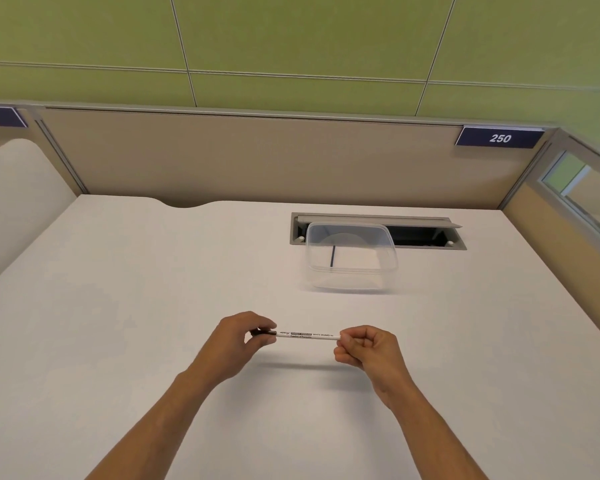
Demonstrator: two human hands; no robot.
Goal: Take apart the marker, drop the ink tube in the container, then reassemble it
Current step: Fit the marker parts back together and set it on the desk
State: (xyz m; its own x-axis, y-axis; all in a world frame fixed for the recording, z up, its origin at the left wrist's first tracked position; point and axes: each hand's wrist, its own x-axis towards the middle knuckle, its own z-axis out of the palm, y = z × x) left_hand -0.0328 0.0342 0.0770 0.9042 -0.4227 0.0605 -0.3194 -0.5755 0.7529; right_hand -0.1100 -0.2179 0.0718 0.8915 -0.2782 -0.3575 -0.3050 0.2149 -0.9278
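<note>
Marker (307, 335) held level above the desk (118, 306), at 6 o'clock from the container (350, 258). Left hand (243, 336) pinched on the dark cap end, right hand (368, 346) curled around the tail. Dark tube (332, 256) lying in the container. Likely reassembly: press both ends straight inward, no bending.

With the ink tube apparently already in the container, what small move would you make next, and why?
Probably twist or press the right hand to seat the end piece on the whiteboard marker. Both hands hold it level above the desk, the left hand pinching the black cap end. A dark tube lies in the clear container, so reassembly remains.
</note>
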